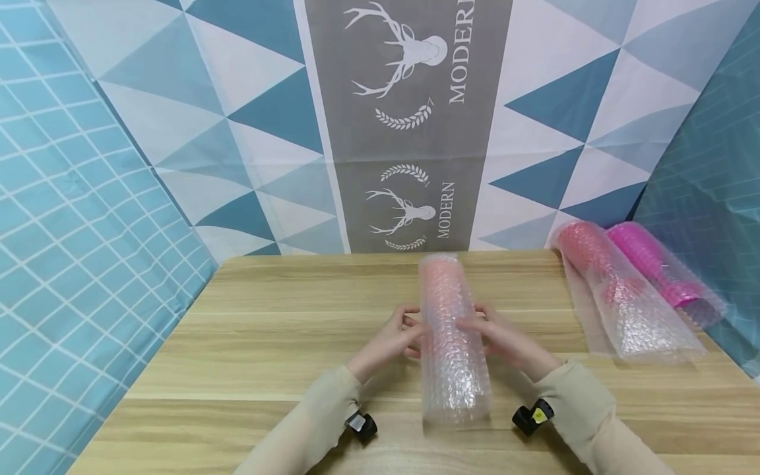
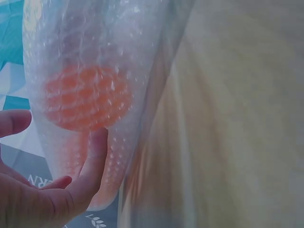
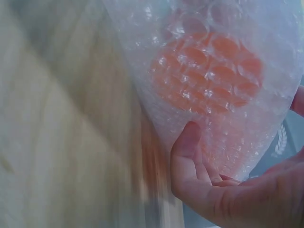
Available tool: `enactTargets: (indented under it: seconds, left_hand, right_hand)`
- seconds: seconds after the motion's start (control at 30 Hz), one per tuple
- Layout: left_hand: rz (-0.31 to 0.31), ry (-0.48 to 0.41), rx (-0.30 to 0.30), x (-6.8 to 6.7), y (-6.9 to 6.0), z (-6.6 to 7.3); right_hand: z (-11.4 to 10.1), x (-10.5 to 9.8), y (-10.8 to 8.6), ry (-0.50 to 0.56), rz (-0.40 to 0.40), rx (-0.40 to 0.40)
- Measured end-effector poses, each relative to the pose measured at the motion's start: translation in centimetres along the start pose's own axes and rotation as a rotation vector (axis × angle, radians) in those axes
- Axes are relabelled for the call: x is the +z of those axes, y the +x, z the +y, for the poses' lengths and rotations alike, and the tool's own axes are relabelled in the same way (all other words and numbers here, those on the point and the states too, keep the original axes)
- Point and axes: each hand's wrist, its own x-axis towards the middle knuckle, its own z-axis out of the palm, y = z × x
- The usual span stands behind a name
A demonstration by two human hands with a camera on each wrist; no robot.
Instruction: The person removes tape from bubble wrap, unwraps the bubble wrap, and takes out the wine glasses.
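Note:
A bubble-wrapped roll [image 1: 454, 343] lies lengthwise on the wooden table, with an orange-pink item showing through its far part. My left hand [image 1: 406, 333] grips the roll's left side, its thumb against the wrap. On the other side my right hand [image 1: 495, 333] holds it the same way, thumb on top and fingers around the edge. Through the film in the left wrist view, a round orange end [image 2: 88, 97] shows beyond the thumb. That orange disc [image 3: 206, 73] also shows in the right wrist view. The exact kind of item inside is blurred by the bubbles.
Two more wrapped things lie at the table's right: a red one in bubble wrap [image 1: 623, 290] and a magenta one [image 1: 653, 264] beside it. Patterned cloth walls [image 1: 261, 132] rise behind and at both sides of the wooden table [image 1: 267, 316].

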Motion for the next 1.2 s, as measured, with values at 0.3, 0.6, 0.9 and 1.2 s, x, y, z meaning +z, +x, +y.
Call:
enactTargets:
  seconds: [0.3, 0.6, 0.9, 1.2]
  left_hand:
    - [-0.047, 0.038, -0.003, -1.0, -2.0, -0.2]
    - [-0.066, 0.075, -0.001, -1.6, -3.5, -0.3]
    - [-0.105, 0.064, -0.024, -1.7, -4.6, -0.7]
    - [-0.111, 0.004, -0.049, -1.9, -4.7, -0.8]
  right_hand:
    - [0.0, 1.6, -1.1, -0.038, -0.029, -0.051]
    - [0.4, 2.8, -1.7, -0.054, -0.047, -0.072]
    - [0.4, 3.7, -2.4, -0.075, -0.04, -0.083]
    - [0.8, 3.6, -1.7, -0.033, -0.035, -0.031]
